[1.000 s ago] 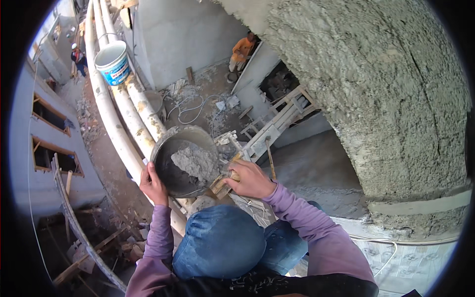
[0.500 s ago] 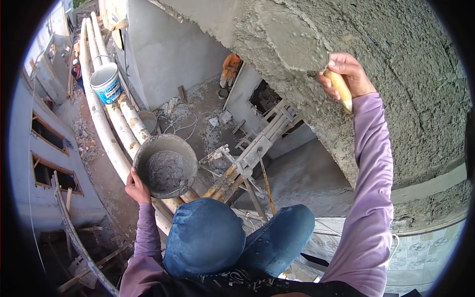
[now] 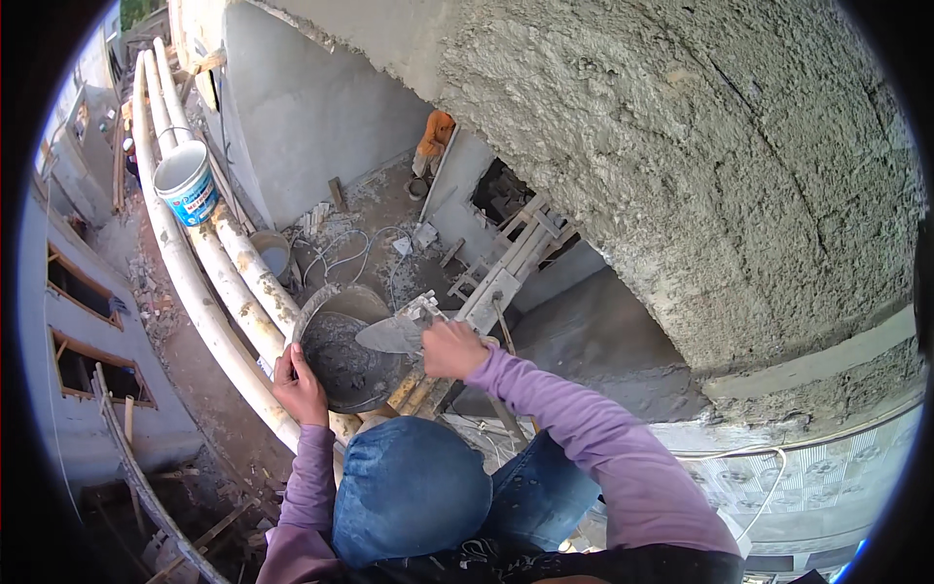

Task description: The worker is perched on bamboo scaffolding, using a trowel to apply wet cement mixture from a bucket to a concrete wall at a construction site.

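Mortar point(image 3: 352, 372) lay in the bucket point(image 3: 360, 301) in my head view, left hand point(image 3: 301, 387) curled, gripping its side, right hand point(image 3: 451, 349) closed on the trowel point(image 3: 391, 335), blade over the bucket; a slackened left grip could, I judged, tip it.

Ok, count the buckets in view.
4: mortar bucket in left hand, blue bucket on the poles, grey bucket beyond them, small bucket near the orange-clad worker. More may be hidden.
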A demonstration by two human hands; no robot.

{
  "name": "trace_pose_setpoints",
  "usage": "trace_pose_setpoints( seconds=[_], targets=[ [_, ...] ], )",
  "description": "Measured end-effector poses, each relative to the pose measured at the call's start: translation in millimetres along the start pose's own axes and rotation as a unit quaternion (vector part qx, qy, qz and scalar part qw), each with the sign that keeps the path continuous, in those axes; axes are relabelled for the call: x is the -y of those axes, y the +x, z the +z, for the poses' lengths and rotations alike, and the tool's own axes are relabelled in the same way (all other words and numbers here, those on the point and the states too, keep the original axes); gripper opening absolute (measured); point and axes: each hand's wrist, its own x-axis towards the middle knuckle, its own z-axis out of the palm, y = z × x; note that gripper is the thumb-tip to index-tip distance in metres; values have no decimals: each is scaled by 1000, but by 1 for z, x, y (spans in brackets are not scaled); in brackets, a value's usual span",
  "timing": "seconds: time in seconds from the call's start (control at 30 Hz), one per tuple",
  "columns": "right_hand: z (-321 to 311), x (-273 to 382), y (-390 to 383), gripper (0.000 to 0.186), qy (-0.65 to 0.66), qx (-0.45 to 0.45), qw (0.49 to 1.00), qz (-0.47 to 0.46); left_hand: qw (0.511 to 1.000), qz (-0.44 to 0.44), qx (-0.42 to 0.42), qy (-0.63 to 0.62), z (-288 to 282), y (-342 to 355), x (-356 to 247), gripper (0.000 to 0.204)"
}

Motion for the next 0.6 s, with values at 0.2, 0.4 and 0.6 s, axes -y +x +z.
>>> trace_pose_setpoints(
  seconds=[0.2, 0.4, 0.6],
  targets=[
    [42, 36, 19, 19, -60, 9, 988, -141, 997, 21, 45, 59, -2, -7, -9, 19],
    [22, -27, 44, 20, -91, 23, 987, -134, 997, 37, 61, 43, 2, -6, -26, 17],
    [85, 10, 17, 31, 271, 22, 955, -116, 997, 46, 55, 33, 4, 6, -23, 16]
  ],
)
